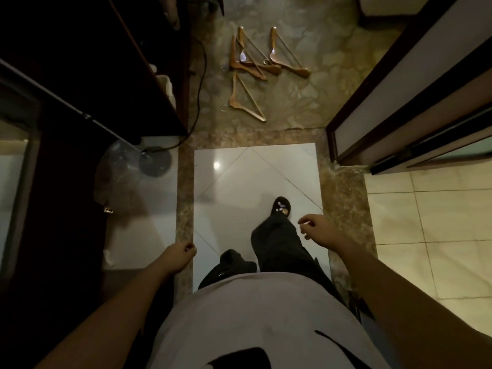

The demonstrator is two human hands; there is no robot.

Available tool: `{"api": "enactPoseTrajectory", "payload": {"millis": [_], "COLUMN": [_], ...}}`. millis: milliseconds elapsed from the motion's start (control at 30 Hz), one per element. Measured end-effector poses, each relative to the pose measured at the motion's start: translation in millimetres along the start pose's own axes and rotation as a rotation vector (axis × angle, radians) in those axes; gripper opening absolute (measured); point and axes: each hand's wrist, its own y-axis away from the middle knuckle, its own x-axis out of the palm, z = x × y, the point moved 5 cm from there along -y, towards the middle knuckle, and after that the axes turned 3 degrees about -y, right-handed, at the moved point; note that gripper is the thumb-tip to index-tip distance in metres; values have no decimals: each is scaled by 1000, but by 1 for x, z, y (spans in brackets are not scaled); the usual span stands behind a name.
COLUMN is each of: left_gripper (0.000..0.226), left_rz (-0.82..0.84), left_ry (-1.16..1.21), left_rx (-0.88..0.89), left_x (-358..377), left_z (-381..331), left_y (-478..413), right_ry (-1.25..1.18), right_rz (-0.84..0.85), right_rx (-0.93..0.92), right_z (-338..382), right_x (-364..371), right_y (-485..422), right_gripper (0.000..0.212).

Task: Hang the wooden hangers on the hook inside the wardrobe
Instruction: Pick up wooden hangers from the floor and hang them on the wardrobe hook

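So nearest the camera it's just the person's own grey shirt and two bare arms hanging down. The left grip (181,255) has its fingers loosely curled and nothing in it; the right grip (318,230) is the same deal, slack, half-open and empty. That makes sense, since there's nothing within reach yet. One black shoe (282,206) is out in front on the glossy white floor tile (239,182), so it looks like a stride toward the job rather than any actual picking up. The tile has a mottled brown stone border, with cream tiles off to the right past a dark-framed door (378,97). On the left there's a round grey stand base (155,163) with a black cord trailing away, and behind it the wardrobe (111,65), which is so dark inside that the hook can't be made out at all. Farthest away, the wooden hangers (255,62) are lying flat on the brown patterned floor. A few overlap in a loose heap and the nearest hanger (246,101) sits a bit apart. None of them is hung yet.
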Motion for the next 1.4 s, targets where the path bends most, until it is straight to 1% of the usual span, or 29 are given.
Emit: {"api": "enactPoseTrajectory", "payload": {"millis": [100,300,400,467,567,733,900,967,1067,1167,1300,1400], "left_gripper": [30,29,27,28,28,17,16,15,16,14,22,25], "left_rz": [32,109,91,78,61,10,14,12,-1,3,-6,-5], "left_ry": [-10,-32,65,94,104,153,197,202,225,230,170,113], "left_rx": [51,126,183,201,194,90,-86,-121,-116,-49,8,43], "left_x": [-10,-29,-50,-68,-98,-156,-215,-244,-292,-340,-395,-422], "left_z": [-68,-206,-269,-294,-310,-290,-252,-250,-263,-291,-334,-374], "left_y": [-29,-74,-92,-104,-123,-163,-216,-235,-261,-291,-329,-354], "right_ry": [-43,-105,-114,-105,-80,-39,4,8,21,12,-8,-13], "right_rz": [-4,-17,-17,-10,3,58,68,83,131,125,120,107], "right_rx": [81,195,220,240,209,158,13,-30,-64,-76,-77,-33], "right_z": [-20,-45,-45,-37,-14,50,163,211,269,315,344,342], "right_x": [-41,-127,-165,-185,-207,-227,-247,-256,-268,-289,-319,-348], "right_y": [-27,-66,-87,-101,-130,-189,-271,-302,-341,-371,-403,-426], "right_gripper": [27,29,29,31,29,29,31,31,29,29,33,32]}}
